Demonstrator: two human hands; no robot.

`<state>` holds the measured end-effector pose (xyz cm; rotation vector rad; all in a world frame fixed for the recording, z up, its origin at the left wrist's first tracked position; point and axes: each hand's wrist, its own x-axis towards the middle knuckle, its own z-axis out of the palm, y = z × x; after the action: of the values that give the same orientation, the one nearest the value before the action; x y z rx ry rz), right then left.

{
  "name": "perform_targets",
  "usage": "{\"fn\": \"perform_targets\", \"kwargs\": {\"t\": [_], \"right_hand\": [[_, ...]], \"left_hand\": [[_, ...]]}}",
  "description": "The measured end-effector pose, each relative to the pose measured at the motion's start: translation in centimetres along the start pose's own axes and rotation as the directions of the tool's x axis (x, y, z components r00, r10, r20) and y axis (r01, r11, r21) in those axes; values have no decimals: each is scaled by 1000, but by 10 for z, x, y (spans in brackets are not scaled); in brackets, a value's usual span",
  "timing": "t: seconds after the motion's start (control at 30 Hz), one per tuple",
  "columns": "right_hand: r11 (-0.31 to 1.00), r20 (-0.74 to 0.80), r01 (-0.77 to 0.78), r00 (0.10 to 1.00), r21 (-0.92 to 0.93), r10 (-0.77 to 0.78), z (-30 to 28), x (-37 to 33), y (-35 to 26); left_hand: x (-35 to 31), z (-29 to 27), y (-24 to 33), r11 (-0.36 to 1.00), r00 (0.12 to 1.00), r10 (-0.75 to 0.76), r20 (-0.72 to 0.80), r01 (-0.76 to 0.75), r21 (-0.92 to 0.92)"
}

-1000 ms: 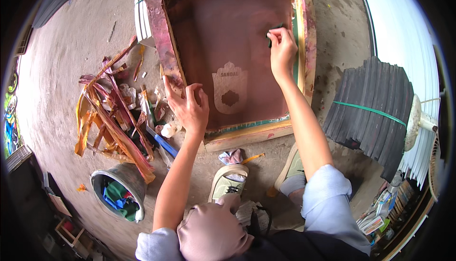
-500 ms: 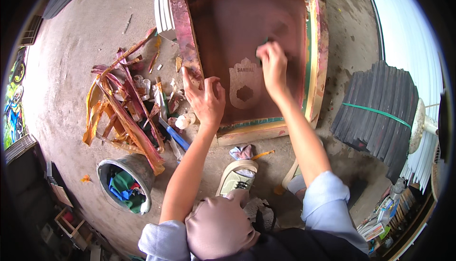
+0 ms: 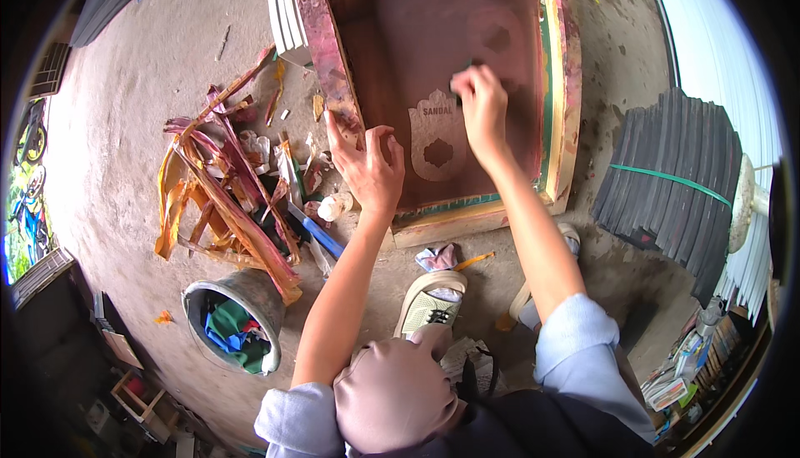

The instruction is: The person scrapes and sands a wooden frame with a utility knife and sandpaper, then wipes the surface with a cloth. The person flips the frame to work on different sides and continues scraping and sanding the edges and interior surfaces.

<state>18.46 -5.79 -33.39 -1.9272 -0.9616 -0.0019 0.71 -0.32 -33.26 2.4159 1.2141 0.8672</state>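
Observation:
A screen-printing frame (image 3: 570,125) with a stained wooden rim lies on the floor in front of me. Its reddish-brown mesh (image 3: 408,33) carries a pale tag-shaped stencil (image 3: 427,168) with printed lettering and a dark blot. My right hand (image 3: 485,115) is over the mesh just above the stencil, its fingers pinched together. A hint of dark green shows at the fingertips, but what they hold is too blurred to name. My left hand (image 3: 369,168) rests at the frame's left rim, fingers apart, the index finger stretched along the wood.
Left of the frame lies a heap of peeled, stained tape strips (image 3: 233,175) beside a blue-handled tool (image 3: 321,235). A bucket (image 3: 271,312) with coloured cloths stands nearer. To the right are a strapped stack of dark sheets (image 3: 667,191) and white sheets (image 3: 708,33). My shoe (image 3: 429,304) is close to the frame.
My right hand has shifted slightly across the mesh and stays pinched. The left hand keeps its place on the rim. The whole view has moved a little.

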Motion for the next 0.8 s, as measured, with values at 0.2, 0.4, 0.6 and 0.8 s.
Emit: {"fn": "perform_targets", "kwargs": {"t": [0.2, 0.4, 0.6, 0.8], "right_hand": [[983, 222, -181, 957, -39, 185, -19, -89, 4], [992, 174, -84, 980, -90, 99, -29, -69, 12], [893, -242, 11, 961, -449, -134, -27, 55, 39], [773, 657, 498, 740, -392, -144, -2, -88, 12]], "left_hand": [[1, 0, -5, 1000, 1000, -3, -11, 3, 14], [-2, -4, -6, 1000, 1000, 14, -14, -14, 25], [0, 1, 2, 999, 1000, 8, 1, -8, 35], [0, -2, -4, 1000, 1000, 10, 3, -10, 25]]}}
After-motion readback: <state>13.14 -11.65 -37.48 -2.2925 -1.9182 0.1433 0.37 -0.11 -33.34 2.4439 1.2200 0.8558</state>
